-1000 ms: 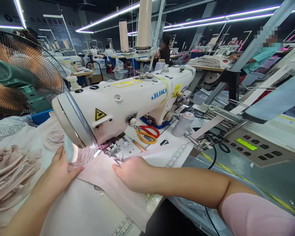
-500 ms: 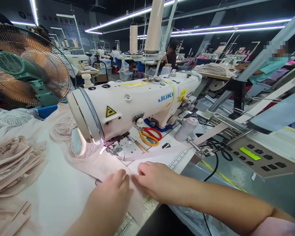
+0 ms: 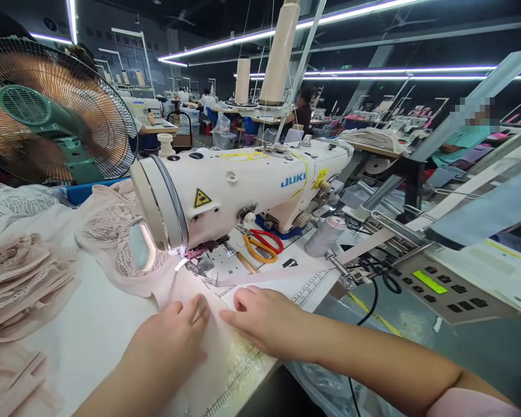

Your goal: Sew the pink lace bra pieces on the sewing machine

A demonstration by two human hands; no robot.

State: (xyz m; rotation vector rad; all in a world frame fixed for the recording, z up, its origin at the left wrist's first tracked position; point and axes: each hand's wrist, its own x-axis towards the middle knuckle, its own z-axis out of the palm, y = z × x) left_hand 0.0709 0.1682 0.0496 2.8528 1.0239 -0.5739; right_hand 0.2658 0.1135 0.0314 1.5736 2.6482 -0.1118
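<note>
A pale pink bra piece with lace cups (image 3: 106, 223) lies on the machine table, one part running under the needle area of a white JUKI sewing machine (image 3: 226, 185). In front of the needle, my left hand (image 3: 169, 336) is closed on the bra's plain fabric, its fingertips bent down onto the cloth. My right hand (image 3: 269, 318) sits just to the right, fingers curled and thumb on the cloth's edge; its lower fingers are hidden. A pale elastic strip (image 3: 260, 277) leads from the right toward the presser foot.
Scissors with red and yellow handles (image 3: 260, 246), a grey thread cone (image 3: 325, 236) and a small black blade (image 3: 290, 263) lie beside the machine. Stacked pink pieces (image 3: 24, 284) are at left, below a fan (image 3: 61, 116). A control panel (image 3: 443, 286) stands at right.
My left hand has moved left and slightly away from the right hand. My right hand has shifted a little left. The lace part has moved slightly left, and the camera view has shifted slightly.
</note>
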